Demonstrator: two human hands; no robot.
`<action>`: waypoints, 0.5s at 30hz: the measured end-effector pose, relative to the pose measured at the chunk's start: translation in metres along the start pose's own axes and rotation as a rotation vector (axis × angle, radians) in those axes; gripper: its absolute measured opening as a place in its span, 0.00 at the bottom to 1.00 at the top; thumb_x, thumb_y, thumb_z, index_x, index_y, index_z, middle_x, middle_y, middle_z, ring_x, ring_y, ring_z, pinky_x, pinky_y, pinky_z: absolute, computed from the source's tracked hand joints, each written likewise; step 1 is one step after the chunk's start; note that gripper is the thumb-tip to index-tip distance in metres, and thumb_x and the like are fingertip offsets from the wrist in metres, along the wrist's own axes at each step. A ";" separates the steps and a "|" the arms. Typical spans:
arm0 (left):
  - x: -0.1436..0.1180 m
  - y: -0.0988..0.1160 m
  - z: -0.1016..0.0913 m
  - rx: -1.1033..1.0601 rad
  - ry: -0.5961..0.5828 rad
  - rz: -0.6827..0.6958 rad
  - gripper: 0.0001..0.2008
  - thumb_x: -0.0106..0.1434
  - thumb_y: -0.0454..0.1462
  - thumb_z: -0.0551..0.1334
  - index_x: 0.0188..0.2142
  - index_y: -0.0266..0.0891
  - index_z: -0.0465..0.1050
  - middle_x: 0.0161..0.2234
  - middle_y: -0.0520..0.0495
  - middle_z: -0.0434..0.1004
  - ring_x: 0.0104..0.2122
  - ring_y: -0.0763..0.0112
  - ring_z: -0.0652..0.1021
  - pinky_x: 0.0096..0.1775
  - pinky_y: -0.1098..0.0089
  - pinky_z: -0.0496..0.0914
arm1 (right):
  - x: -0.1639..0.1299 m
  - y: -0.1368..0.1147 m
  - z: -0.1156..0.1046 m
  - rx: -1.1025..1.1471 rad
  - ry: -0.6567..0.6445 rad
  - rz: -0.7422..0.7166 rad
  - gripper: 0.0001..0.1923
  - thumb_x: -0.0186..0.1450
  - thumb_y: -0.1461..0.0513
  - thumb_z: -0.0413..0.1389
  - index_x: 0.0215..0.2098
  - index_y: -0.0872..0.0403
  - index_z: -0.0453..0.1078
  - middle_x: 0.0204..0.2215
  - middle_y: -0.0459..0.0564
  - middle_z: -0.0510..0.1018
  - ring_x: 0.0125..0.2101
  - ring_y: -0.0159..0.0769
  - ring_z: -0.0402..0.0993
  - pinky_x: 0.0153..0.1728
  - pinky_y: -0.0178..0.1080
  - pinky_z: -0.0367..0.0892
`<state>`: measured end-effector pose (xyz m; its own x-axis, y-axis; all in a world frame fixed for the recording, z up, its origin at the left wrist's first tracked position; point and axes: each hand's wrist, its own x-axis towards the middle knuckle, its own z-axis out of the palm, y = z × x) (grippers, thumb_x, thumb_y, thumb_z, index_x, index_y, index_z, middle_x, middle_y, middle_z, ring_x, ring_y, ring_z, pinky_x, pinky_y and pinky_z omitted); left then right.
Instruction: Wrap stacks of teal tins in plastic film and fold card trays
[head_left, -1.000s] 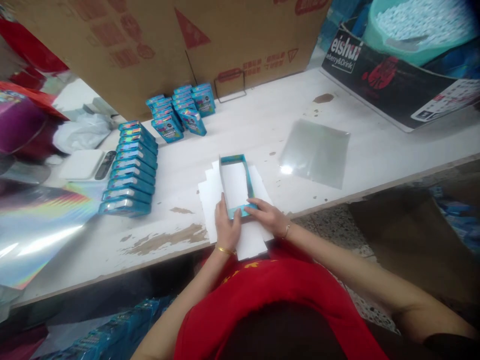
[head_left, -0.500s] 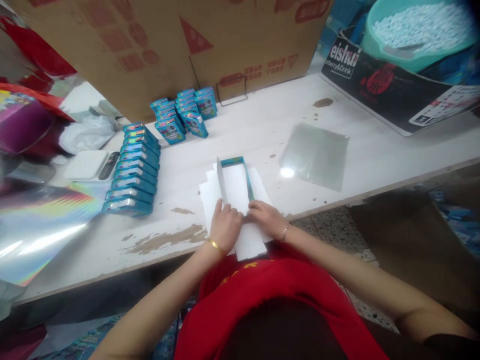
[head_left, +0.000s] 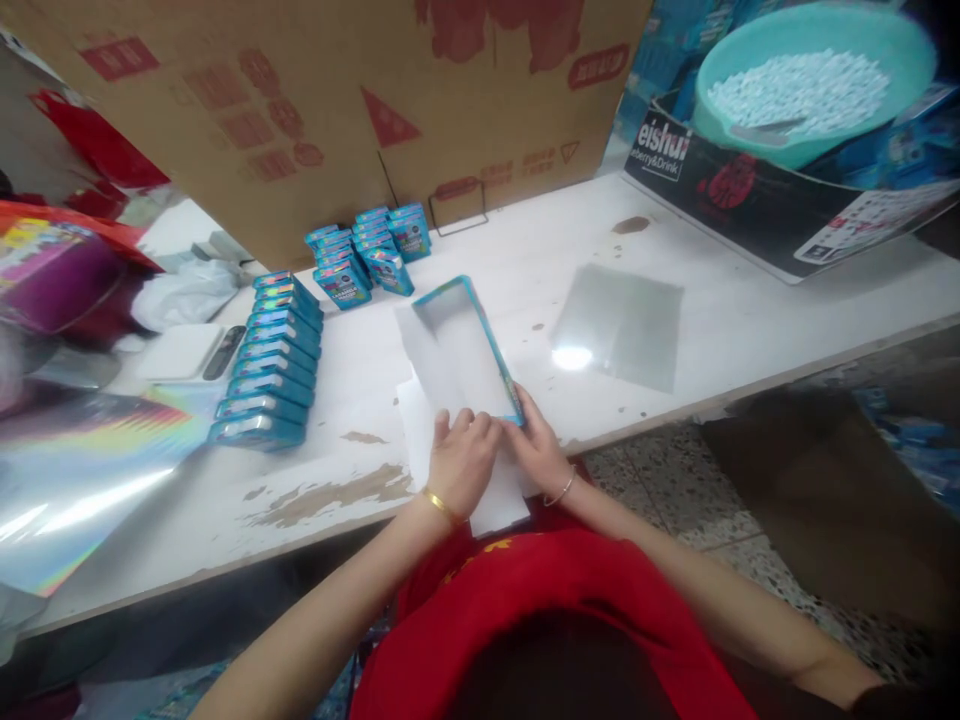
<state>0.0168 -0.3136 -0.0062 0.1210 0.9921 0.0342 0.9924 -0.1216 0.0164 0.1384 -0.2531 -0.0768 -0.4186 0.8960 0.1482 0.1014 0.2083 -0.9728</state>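
Both the left hand point(head_left: 459, 458) and right hand point(head_left: 538, 452) grip the open blue box point(head_left: 459, 345), well left of the black "eishui" carton point(head_left: 739, 190).

— Where are the hands?
— Both out in front, close together, knuckles nearly touching. The left hand point(head_left: 459, 458) is palm down, fingers curled forward.
— And the right?
— The right hand point(head_left: 538, 450) lies just beside it, fingers stretched forward and pinched. Both forearms are bare, angled inward, with a bangle on each wrist.
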 end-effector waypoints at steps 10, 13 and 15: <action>0.022 -0.019 0.005 -0.380 -0.353 0.014 0.09 0.61 0.31 0.54 0.35 0.40 0.73 0.35 0.47 0.73 0.40 0.62 0.74 0.41 0.61 0.60 | -0.007 0.014 0.001 0.035 -0.069 0.069 0.29 0.66 0.50 0.49 0.61 0.54 0.57 0.60 0.56 0.63 0.60 0.43 0.58 0.61 0.50 0.54; 0.023 -0.019 0.009 -0.514 -0.402 -0.022 0.08 0.62 0.36 0.55 0.35 0.41 0.73 0.36 0.48 0.73 0.39 0.64 0.74 0.44 0.61 0.61 | -0.005 0.019 0.000 0.000 -0.113 0.063 0.28 0.66 0.50 0.49 0.60 0.54 0.59 0.58 0.56 0.65 0.59 0.43 0.60 0.60 0.50 0.56; 0.023 -0.019 0.009 -0.580 -0.429 -0.036 0.08 0.62 0.37 0.56 0.36 0.41 0.73 0.36 0.50 0.73 0.37 0.66 0.74 0.43 0.62 0.62 | 0.000 0.022 -0.003 -0.021 -0.154 0.063 0.26 0.67 0.50 0.49 0.59 0.54 0.61 0.56 0.56 0.68 0.57 0.43 0.64 0.58 0.50 0.59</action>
<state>0.0010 -0.2883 -0.0147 0.2039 0.9067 -0.3693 0.8396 0.0321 0.5422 0.1429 -0.2471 -0.0972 -0.5438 0.8373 0.0568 0.1498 0.1634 -0.9751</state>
